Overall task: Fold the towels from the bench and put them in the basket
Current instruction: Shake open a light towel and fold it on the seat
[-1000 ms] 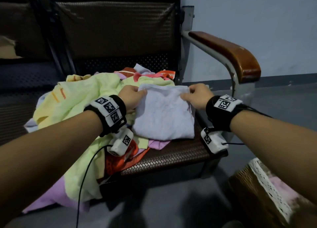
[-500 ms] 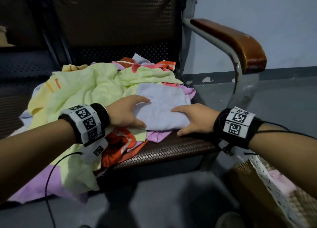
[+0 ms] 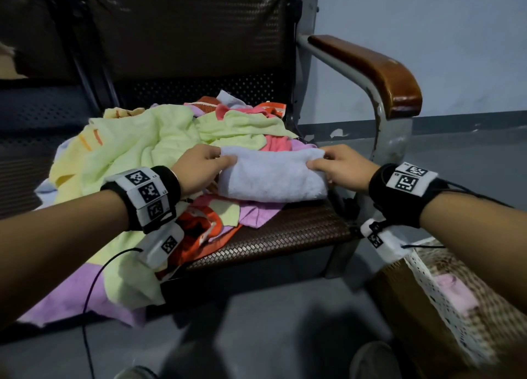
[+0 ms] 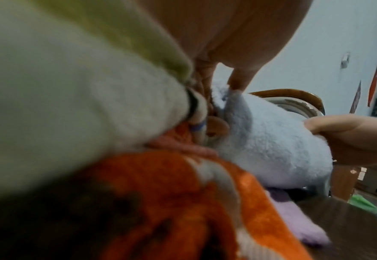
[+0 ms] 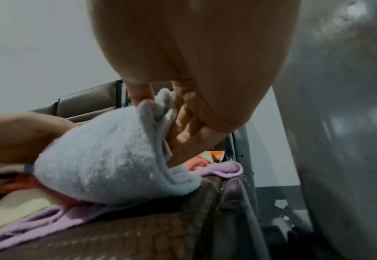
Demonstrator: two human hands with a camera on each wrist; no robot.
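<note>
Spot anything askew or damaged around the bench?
Yes: the unfolded towels spill over the bench seat's front edge, toward the floor. The armrest support shows peeling, worn paint.

Towel (image 3: 271, 179) in my hands: fluffy matt terry cloth. Bench seat (image 3: 285, 236): woven, slightly glossy, possibly vinyl. Armrest (image 3: 379, 71): glossy wood.

Pale blue towel (image 3: 271, 176), brown woven bench (image 3: 285, 233)
</note>
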